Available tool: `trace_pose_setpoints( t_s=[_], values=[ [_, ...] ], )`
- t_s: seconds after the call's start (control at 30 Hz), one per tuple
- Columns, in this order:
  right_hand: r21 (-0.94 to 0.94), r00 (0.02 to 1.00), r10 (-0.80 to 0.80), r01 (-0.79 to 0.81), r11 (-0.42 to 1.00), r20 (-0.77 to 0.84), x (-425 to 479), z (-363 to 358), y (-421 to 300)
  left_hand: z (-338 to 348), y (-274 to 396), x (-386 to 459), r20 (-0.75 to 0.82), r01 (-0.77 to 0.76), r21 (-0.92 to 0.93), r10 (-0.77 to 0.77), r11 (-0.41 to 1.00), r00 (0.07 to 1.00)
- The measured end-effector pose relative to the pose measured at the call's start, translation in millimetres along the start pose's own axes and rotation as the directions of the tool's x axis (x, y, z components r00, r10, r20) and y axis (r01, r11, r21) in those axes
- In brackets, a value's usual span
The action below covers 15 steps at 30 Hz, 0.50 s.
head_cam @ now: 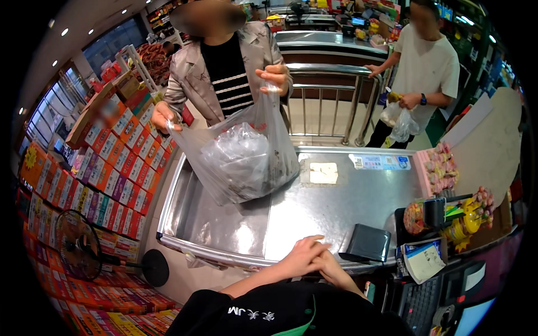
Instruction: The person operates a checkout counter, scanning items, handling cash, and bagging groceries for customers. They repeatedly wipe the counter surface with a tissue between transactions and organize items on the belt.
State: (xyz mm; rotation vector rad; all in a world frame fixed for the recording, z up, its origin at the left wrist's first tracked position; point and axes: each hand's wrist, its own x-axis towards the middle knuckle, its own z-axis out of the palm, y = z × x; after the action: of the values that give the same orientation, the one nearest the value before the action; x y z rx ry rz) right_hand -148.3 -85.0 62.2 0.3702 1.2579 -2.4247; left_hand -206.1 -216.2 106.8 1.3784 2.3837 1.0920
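My left hand [303, 254] lies over my right hand [331, 265] at the near edge of a metal checkout counter [302, 222]. The fingers of both hands overlap, partly hiding my right hand's fingers, and no object shows in either. Nearest to them, on the right, is a dark box-shaped device [366, 242]. Across the counter a person in a patterned jacket holds a translucent plastic bag [277, 155] by its two handles. Its bottom is at the left part of the counter, and a bunched clear bag [237, 149] shows inside.
Stacked cartons [113, 180] and a black fan [77, 245] stand at the left. Candy containers [415, 216], a notepad [424, 262] and a keyboard [420, 300] are at the right. Behind a metal railing [323, 86], another person in a white shirt holds small plastic bags [404, 125].
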Motion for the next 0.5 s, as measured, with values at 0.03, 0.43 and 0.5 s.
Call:
trace_pose_setpoints(
  t_s=[0.03,0.43,0.5],
  values=[
    [0.109,0.997,0.071,-0.068,0.992,-0.017,-3,13,-8,2,1,-2,0.039,-0.051,0.091,0.048,0.995,0.998],
    [-0.163,0.978,0.110,-0.081,0.983,0.179,-14,29,42,3,-38,-43,0.209,-0.288,0.108,0.261,0.952,0.942],
    [-0.231,0.997,0.000,0.019,0.973,0.081,-24,27,63,0,-30,-39,0.279,-0.356,0.064,0.326,0.932,0.904]
  ],
)
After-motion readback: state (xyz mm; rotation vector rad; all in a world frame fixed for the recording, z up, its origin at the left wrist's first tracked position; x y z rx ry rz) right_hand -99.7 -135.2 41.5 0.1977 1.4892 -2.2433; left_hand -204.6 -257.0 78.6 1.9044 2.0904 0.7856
